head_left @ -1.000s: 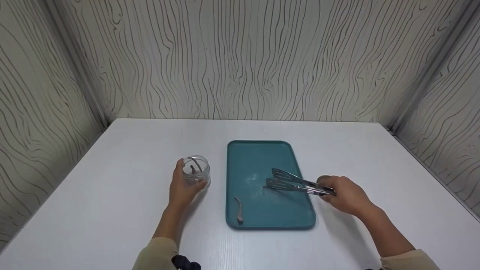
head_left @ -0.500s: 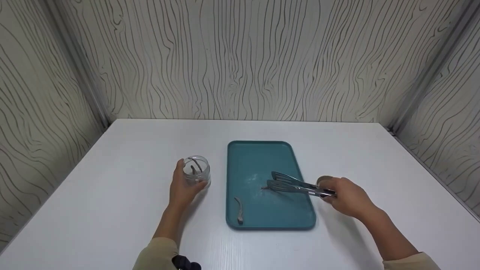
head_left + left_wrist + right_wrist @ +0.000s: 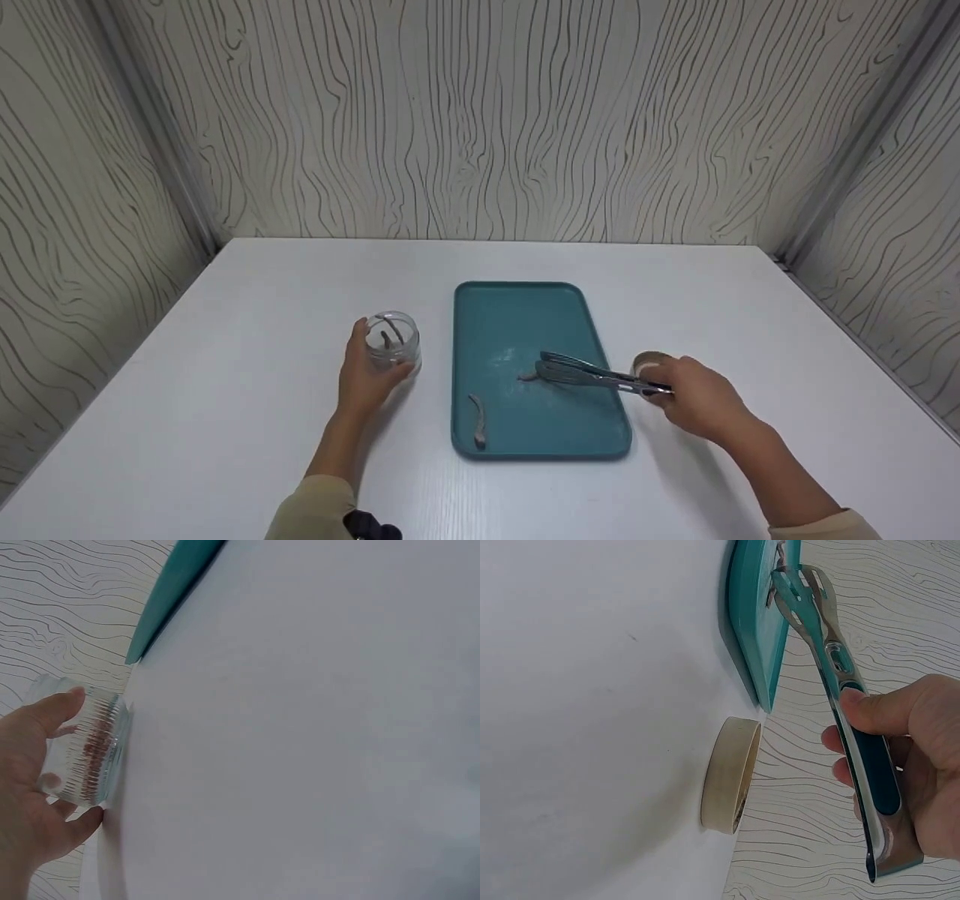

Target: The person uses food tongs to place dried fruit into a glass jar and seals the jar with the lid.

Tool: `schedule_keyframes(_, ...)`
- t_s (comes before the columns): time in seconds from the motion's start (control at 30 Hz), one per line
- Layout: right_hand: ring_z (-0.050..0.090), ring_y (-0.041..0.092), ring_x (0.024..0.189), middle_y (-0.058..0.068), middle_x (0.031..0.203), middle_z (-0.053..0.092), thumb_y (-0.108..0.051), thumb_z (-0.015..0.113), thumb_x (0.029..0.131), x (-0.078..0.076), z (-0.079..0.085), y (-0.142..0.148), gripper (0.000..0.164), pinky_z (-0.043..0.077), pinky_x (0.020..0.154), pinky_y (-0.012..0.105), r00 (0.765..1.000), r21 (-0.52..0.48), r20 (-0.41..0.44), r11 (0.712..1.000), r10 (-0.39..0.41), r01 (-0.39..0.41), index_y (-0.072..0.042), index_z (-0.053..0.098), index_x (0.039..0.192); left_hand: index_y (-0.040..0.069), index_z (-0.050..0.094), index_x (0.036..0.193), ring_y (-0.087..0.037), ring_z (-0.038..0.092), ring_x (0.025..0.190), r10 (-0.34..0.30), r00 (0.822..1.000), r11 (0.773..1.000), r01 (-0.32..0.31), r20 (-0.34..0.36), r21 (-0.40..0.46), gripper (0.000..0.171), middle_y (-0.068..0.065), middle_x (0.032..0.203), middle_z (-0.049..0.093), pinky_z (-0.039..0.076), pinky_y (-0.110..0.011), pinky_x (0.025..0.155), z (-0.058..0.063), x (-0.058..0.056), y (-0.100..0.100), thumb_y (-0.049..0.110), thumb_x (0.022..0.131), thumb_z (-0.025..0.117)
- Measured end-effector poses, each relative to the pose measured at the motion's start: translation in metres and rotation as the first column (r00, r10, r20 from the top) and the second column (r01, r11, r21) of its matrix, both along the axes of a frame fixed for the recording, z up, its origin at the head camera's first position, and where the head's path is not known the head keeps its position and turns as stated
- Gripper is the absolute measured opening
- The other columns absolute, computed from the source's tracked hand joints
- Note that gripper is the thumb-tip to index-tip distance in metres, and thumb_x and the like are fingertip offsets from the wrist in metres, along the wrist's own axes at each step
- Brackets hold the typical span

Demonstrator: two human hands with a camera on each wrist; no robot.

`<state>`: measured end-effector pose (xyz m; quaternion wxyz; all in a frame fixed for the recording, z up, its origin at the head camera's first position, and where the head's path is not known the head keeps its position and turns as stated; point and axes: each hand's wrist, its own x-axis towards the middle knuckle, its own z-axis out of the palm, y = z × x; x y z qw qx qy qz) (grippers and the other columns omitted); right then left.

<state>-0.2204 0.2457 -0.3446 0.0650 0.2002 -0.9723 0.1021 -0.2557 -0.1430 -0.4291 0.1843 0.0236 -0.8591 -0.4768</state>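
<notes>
My left hand [image 3: 366, 379] grips a clear glass jar [image 3: 405, 352] that stands on the table left of the tray. Thin brown strips [image 3: 394, 330] lie inside the jar; the left wrist view shows its ribbed wall [image 3: 94, 742]. With thumb and fingers my right hand [image 3: 701, 396] holds metal tongs [image 3: 851, 720] with dark grips. The tongs' slotted heads [image 3: 562, 369] are nearly together over the teal tray [image 3: 517, 307], at a small brown strip [image 3: 527, 377]. Whether they pinch that strip I cannot tell. A longer greyish-brown strip [image 3: 478, 424] lies in the tray's near left corner.
A round, shallow beige ring-like object [image 3: 731, 772] stands on the white table [image 3: 247, 360], right of the tray and partly behind my right hand in the head view. Wood-patterned panels [image 3: 480, 120] rise behind the table and on both sides.
The tongs' heads have drawn closer together and lowered slightly at the small strip, which shows more to their left. My right hand has shifted down a little; the left hand and jar stay put.
</notes>
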Motion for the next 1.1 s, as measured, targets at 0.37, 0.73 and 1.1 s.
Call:
schedule_keyframes(0.37, 0.045, 0.013, 0.063, -0.008, 0.064, 0.048, -0.002, 0.067, 0.070, 0.004, -0.003, -0.001, 0.018, 0.040, 0.049, 0.031, 1.000, 0.008, -0.011, 1.000, -0.016, 0.016, -0.017, 0.058, 0.069, 0.006, 0.019, 0.134, -0.035, 0.024, 0.122, 0.014, 1.000, 1.000, -0.013, 0.027, -0.002, 0.087, -0.020, 0.132, 0.029, 0.022, -0.048, 0.096, 0.000, -0.001, 0.001, 0.019, 0.067, 0.073)
schedule_keyframes(0.73, 0.042, 0.012, 0.060, -0.010, 0.061, 0.046, 0.000, 0.066, 0.070, 0.002, 0.002, -0.002, 0.022, 0.034, 0.045, 0.027, 0.999, -0.026, -0.032, 1.000, -0.006, 0.005, -0.021, 0.059, 0.070, 0.007, 0.018, 0.135, -0.033, 0.023, 0.123, 0.020, 0.999, 1.000, -0.020, 0.048, 0.005, 0.088, -0.018, 0.134, 0.028, 0.021, -0.047, 0.097, -0.002, -0.002, 0.000, 0.021, 0.067, 0.072)
schedule_keyframes(1.1, 0.039, 0.012, 0.060, -0.010, 0.060, 0.043, 0.004, 0.060, 0.071, -0.004, 0.020, -0.011, 0.023, 0.035, 0.048, 0.027, 0.997, -0.054, -0.076, 0.998, 0.018, -0.023, -0.019, 0.061, 0.075, 0.008, 0.017, 0.135, -0.031, 0.021, 0.124, 0.021, 0.999, 1.000, -0.022, 0.050, 0.009, 0.089, -0.016, 0.135, 0.026, 0.020, -0.045, 0.099, -0.001, -0.001, 0.001, 0.023, 0.067, 0.072)
